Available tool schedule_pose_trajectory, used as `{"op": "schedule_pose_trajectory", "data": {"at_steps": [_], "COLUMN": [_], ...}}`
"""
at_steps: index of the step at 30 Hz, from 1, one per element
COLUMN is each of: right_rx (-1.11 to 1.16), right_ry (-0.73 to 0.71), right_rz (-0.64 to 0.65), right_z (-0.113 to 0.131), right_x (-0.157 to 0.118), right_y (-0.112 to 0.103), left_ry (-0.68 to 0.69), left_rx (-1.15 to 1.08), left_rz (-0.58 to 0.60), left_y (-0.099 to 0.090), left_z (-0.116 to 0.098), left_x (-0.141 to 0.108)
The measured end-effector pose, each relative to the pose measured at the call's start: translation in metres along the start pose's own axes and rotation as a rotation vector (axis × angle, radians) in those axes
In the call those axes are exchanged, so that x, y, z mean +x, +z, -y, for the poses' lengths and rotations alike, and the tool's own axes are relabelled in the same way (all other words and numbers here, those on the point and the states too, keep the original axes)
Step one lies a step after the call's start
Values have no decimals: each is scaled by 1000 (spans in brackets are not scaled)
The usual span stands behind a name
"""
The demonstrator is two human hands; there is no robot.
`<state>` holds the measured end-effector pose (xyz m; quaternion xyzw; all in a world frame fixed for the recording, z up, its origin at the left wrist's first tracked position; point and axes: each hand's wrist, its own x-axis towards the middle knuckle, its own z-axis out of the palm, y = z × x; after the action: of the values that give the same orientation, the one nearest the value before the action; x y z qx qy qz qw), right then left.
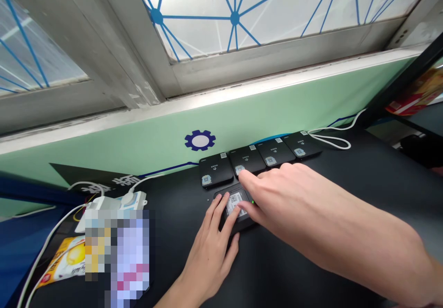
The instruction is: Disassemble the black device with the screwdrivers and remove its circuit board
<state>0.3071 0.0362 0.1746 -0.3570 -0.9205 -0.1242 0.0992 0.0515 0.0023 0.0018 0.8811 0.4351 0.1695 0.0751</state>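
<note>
A flat black box-shaped device (238,187) lies on the dark tabletop with a white printed label (234,201) facing up. My left hand (215,245) rests over its near left side, fingers spread, fingertips on the casing and label. From the right, my right hand (268,192) reaches across the device, its thumb on the label. Its index finger points left, apart from the thumb, at a sticker on a black box (247,156) behind; contact is unclear. The other right fingers are hidden. A small green light (253,202) shows between thumb and index finger.
Several similar black boxes (216,172) stand in a row along the green wall (155,128). A white cable loop (332,141) lies at the right. On the left are a white power strip (134,202), cables, a yellow-white snack packet (65,262) and a blurred-out object (131,257).
</note>
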Motion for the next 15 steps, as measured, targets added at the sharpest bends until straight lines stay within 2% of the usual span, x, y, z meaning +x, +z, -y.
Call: {"op": "schedule_pose_trajectory", "data": {"at_steps": [6, 11, 15], "right_rx": [-16, -82, -6], "right_ry": [-69, -96, -22], "right_rz": [-72, -60, 20], "right_z": [1, 4, 1], "right_x": [-8, -6, 1], "right_y": [3, 4, 1], "left_ry": [-8, 5, 9], "left_rx": [-6, -6, 0], "left_rz": [10, -4, -13], "left_y": [1, 0, 0], "left_z": [0, 1, 0], "left_x": [0, -1, -1]}}
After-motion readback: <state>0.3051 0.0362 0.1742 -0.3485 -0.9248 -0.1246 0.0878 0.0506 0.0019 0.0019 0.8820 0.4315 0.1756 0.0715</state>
